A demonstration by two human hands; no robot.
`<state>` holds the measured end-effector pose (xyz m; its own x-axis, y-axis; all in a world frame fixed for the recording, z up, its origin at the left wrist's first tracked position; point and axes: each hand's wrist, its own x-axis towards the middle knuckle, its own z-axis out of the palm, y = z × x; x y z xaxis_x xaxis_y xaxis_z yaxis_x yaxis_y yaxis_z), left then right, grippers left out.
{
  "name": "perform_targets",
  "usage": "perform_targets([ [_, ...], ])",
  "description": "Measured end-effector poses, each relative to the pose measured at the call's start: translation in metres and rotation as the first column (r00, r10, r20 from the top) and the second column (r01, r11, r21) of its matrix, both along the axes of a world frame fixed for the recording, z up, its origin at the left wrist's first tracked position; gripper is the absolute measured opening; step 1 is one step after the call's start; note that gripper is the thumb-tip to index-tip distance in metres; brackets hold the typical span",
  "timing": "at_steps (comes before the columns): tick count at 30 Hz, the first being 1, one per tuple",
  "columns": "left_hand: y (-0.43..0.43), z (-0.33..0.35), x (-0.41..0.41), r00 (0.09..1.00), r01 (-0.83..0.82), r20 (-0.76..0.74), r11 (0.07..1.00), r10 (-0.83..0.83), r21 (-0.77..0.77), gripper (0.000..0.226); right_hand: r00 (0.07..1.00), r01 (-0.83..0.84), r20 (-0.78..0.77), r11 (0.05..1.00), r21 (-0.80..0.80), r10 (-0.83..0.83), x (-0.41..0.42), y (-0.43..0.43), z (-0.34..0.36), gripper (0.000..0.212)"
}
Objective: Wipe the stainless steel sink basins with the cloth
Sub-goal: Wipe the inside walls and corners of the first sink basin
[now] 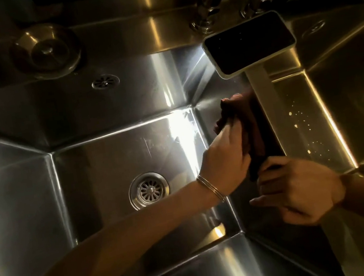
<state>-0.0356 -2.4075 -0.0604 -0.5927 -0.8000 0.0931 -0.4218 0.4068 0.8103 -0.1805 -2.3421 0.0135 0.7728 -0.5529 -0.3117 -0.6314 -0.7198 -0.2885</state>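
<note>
1. I see the dark cloth (256, 130) lying on the divider (306, 122), hanging down the right wall of the left basin (118, 153).
2. My left hand (222, 155) grips its middle, fingers curled round a bunch; my right hand (298, 193) pinches the near end.
3. Long axis runs along the divider, from near edge to far edge.

Left hand (222, 155) and right hand (300, 190), forearms extended, both curl fingers (229, 128) round the cloth (254, 130).
</note>
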Motion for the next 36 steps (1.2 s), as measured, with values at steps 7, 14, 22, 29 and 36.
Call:
perform_targets([
  [7, 0.006, -0.083, 0.019, 0.940, 0.289, 0.255, 0.927, -0.227, -0.241, 0.031, 1.000, -0.018, -0.006, 1.000, -0.002, 0.018, 0.000, -0.001, 0.000, 0.039],
  [14, -0.048, -0.175, 0.045, 0.685, 0.484, 0.661, 0.869, -0.306, -0.100, 0.034, 0.999, -0.043, -0.026, 0.998, -0.054, 0.042, 0.000, -0.002, -0.002, 0.042],
  [22, -0.078, -0.189, 0.181, 0.666, 0.106, 0.745, 0.994, -0.041, -0.039, 0.060, 0.997, -0.081, -0.013, 0.991, -0.103, 0.080, 0.002, -0.004, 0.000, 0.039],
  [29, -0.016, -0.166, 0.270, 0.419, -0.227, 0.907, 0.963, -0.040, 0.147, 0.081, 0.993, -0.093, -0.075, 0.992, -0.085, 0.087, 0.003, -0.002, 0.002, 0.041],
  [36, 0.073, -0.143, 0.223, 0.336, 0.188, 0.855, 0.918, -0.394, 0.349, 0.077, 0.995, -0.083, -0.066, 0.983, -0.161, 0.074, 0.003, 0.000, -0.002, 0.041],
])
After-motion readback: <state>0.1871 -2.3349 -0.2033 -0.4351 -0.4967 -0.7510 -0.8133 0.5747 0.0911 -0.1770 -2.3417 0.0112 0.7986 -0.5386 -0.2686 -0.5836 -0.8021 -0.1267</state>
